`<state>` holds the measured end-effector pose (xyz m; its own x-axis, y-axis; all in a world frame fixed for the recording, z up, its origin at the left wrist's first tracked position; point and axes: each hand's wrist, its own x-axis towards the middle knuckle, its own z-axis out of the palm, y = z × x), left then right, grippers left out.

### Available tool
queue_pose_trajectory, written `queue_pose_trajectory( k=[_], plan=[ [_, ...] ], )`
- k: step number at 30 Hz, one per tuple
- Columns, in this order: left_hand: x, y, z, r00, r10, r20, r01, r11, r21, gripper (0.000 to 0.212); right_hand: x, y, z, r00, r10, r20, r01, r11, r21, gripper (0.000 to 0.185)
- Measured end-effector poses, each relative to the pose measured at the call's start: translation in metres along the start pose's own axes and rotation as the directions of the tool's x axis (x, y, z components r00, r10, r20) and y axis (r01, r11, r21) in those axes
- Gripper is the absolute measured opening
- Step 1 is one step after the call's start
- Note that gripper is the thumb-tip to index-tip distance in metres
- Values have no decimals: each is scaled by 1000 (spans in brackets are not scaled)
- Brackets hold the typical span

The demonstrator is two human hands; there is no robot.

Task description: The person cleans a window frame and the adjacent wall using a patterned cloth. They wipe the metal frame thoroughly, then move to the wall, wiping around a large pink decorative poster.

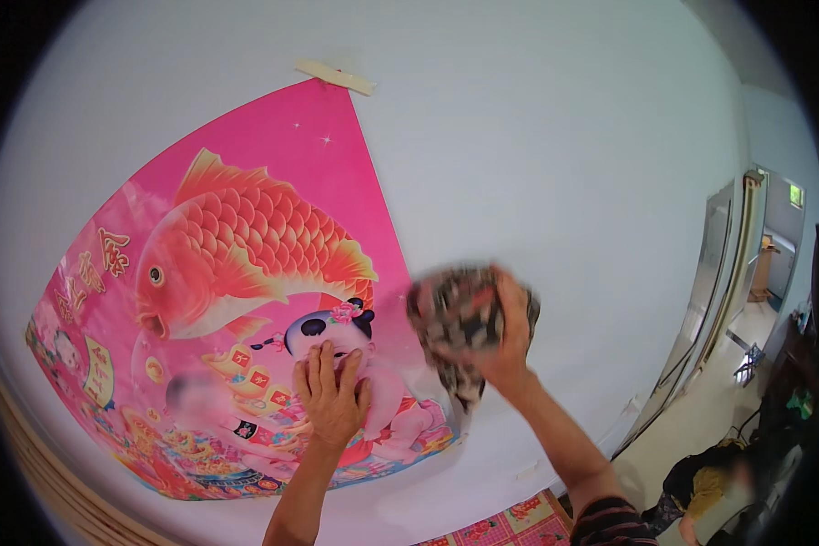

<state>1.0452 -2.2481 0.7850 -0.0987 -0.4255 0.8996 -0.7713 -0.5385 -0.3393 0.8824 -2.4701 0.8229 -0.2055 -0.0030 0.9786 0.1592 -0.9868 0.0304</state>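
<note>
A large pink poster point(300, 177) printed with a red carp and children is on a white wall point(553, 170). A strip of cream-coloured tape point(334, 76) crosses its top corner. My left hand point(331, 403) lies flat with fingers spread on the lower middle of the poster, holding nothing. To its right, my right hand point(512, 334) grips a bunched dark patterned cloth point(454, 314) near the poster's right edge. Both the cloth and that hand are blurred; whether the cloth touches the wall cannot be told.
A red and pink floral-patterned cover point(505, 525) lies below the wall. At lower right another person point(706, 481) in dark and yellow clothing is near the floor point(689, 409). A doorway point(768, 259) opens at the far right. Brown wooden slats point(54, 471) run along the lower left.
</note>
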Motion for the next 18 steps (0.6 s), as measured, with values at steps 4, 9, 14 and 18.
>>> queue_pose_trajectory(
  k=[4,9,14,18],
  plan=[
    [0,0,-1,1000,-5,13,4,1000,10,41,125,15,41,978,-187,-89,196,975,107,92],
    [0,0,-5,1000,-6,6,6,1000,26,40,223,50,62,931,-271,-245,276,961,-15,80],
    [1,4,0,999,4,-33,-4,1000,24,40,263,112,-2,935,-60,-350,-37,964,-263,74],
    [-2,4,1,1000,-10,-12,10,999,40,41,197,117,-33,944,256,-209,-273,961,-53,76]
  ],
)
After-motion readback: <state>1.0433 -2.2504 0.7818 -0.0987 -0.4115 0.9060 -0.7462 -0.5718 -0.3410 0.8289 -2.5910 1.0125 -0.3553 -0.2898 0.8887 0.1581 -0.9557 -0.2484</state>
